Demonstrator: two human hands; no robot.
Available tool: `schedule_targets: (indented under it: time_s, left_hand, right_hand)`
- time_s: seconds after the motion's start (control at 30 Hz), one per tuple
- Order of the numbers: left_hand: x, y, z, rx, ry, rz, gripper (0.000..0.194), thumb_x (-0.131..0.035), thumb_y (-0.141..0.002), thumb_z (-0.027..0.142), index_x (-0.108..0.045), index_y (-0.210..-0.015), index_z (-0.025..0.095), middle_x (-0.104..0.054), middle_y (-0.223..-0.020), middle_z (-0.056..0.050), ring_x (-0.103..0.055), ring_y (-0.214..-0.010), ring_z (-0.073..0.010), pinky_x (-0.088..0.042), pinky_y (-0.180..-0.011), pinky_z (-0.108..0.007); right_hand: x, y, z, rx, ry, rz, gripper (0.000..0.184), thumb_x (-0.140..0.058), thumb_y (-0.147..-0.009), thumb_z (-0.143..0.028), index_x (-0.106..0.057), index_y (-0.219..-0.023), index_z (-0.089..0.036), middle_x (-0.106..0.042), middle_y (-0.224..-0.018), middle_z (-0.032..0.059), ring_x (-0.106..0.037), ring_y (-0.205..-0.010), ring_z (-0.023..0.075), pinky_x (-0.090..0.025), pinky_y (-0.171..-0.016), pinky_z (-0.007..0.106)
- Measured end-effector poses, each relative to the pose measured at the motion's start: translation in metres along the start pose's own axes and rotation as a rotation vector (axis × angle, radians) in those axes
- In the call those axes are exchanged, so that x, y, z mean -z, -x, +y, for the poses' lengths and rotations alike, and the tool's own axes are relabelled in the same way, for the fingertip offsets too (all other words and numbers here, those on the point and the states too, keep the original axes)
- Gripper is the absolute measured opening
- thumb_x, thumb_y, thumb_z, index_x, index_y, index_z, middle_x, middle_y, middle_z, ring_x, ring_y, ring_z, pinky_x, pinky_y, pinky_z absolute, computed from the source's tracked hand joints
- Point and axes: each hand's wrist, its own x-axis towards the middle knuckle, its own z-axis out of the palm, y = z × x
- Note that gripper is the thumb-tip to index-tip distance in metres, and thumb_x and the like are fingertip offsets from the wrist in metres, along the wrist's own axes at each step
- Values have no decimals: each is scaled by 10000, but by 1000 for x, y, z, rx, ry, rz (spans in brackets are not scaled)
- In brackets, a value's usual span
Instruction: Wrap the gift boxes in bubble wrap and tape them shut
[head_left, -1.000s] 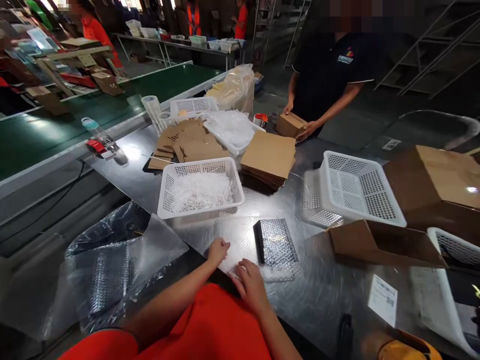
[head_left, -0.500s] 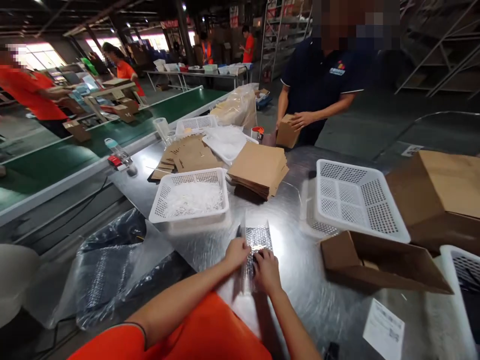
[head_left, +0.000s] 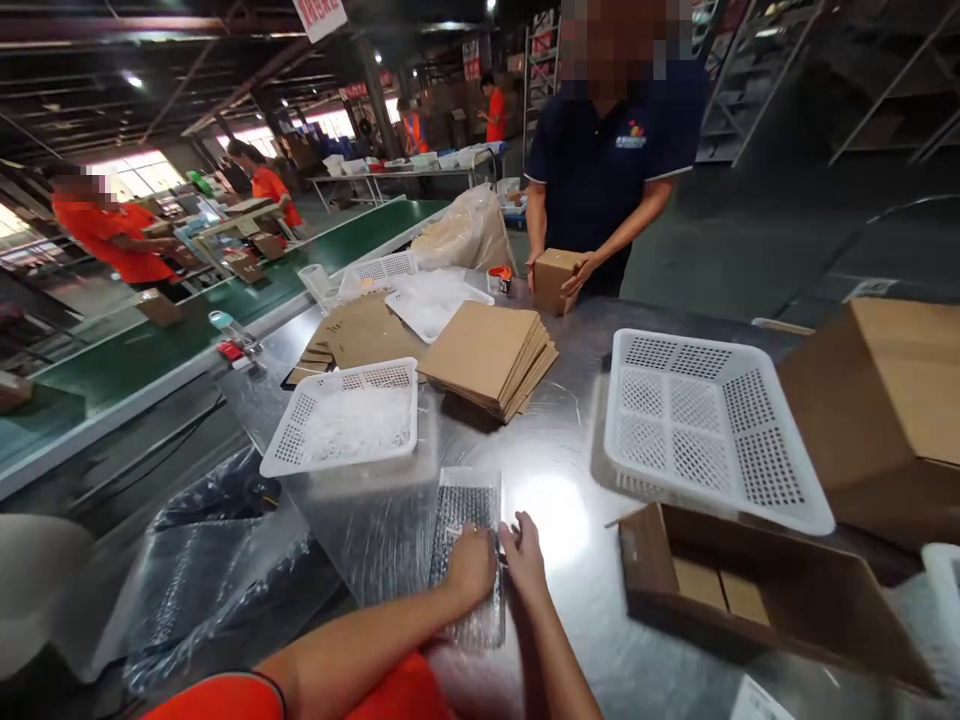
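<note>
A clear bubble-wrap sleeve (head_left: 466,498) lies flat on the metal table in front of me, its long side pointing away. My left hand (head_left: 472,566) rests on its middle with curled fingers, gripping the wrap near the right edge. Just right of the sleeve is my right hand (head_left: 523,560), thumb and fingers apart, close to the left hand's fingertips. A small dark spot shows between the two hands; I cannot make out what it is. Whatever the sleeve contains is hard to see.
Beyond the sleeve stand a white basket of shredded filler (head_left: 352,425) and a stack of flat cardboard (head_left: 487,350). To the right are another white basket (head_left: 675,400) and an open cardboard box (head_left: 765,590). Across the table a person (head_left: 607,150) holds a small carton (head_left: 555,280).
My left hand has moved onto the middle of the sleeve, and my right hand has come off it to the right side. The view has shifted. The person opposite has turned the carton.
</note>
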Motion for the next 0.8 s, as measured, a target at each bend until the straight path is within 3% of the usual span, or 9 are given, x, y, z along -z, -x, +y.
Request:
schedule_targets:
  time_s: [0.13,0.27,0.33,0.4,0.53,0.63,0.7,0.8]
  left_hand:
    - [-23,5,1,-48,-45,116,545,-773,-761,303,-613,-1220,57,-591,-1289,-212,-537,-1248,-354,-436,-1076,-418]
    - [-36,1,3,-14,-96,151,653,-715,-777,219,-509,-1373,49,-570,-1297,-213,-545,-1210,-350,-467,-1009,-418]
    - [-32,-1,-9,-66,-163,117,655,-646,-787,135,-477,-1416,61,-570,-1297,-202,-546,-1204,-343,-469,-984,-415]
    - [-20,2,-36,-171,-260,67,632,-601,-787,86,-491,-1409,89,-576,-1285,-185,-546,-1192,-334,-463,-976,-420]
    - [9,12,-120,-514,-497,-52,575,-610,-828,133,-498,-1392,153,-572,-1295,-165,-530,-1185,-318,-445,-997,-452]
    - [12,15,-174,-704,-578,-8,420,-509,-930,142,-537,-1345,199,-607,-1283,-139,-567,-1127,-276,-458,-991,-447]
    - [1,13,-197,-765,-571,127,402,-443,-953,103,-559,-1324,202,-642,-1255,-127,-603,-1079,-252,-483,-967,-422]
    - [-24,9,-217,-832,-513,383,455,-388,-945,56,-574,-1333,201,-697,-1158,-101,-646,-1032,-231,-514,-934,-394]
  right_hand:
    - [5,-8,-8,-296,-178,-160,636,-758,-519,-730,-638,-830,-189,-657,-861,63,-611,-755,189,-542,-641,296]
    - [10,-13,-13,-396,-246,-232,590,-813,-530,-692,-651,-770,-178,-631,-789,22,-574,-675,131,-534,-640,266]
    - [6,-2,-12,-421,-264,-233,615,-813,-521,-713,-643,-788,-185,-640,-839,30,-587,-704,138,-543,-648,275]
    - [-7,20,-7,-451,-322,-232,656,-814,-504,-741,-632,-831,-202,-655,-924,46,-616,-776,168,-562,-672,306]
    - [-52,84,18,-489,-500,-314,712,-815,-513,-762,-630,-958,-238,-662,-1096,55,-663,-872,194,-568,-753,341]
    - [-67,121,44,-487,-425,-397,723,-813,-499,-772,-655,-953,-232,-687,-1026,60,-674,-839,206,-547,-726,338]
    - [-48,138,63,-398,-292,-292,727,-776,-500,-804,-672,-922,-221,-693,-901,60,-660,-793,223,-533,-685,343]
    - [25,167,87,-149,-31,200,708,-602,-633,-853,-678,-922,-211,-701,-882,99,-654,-836,267,-539,-767,395]
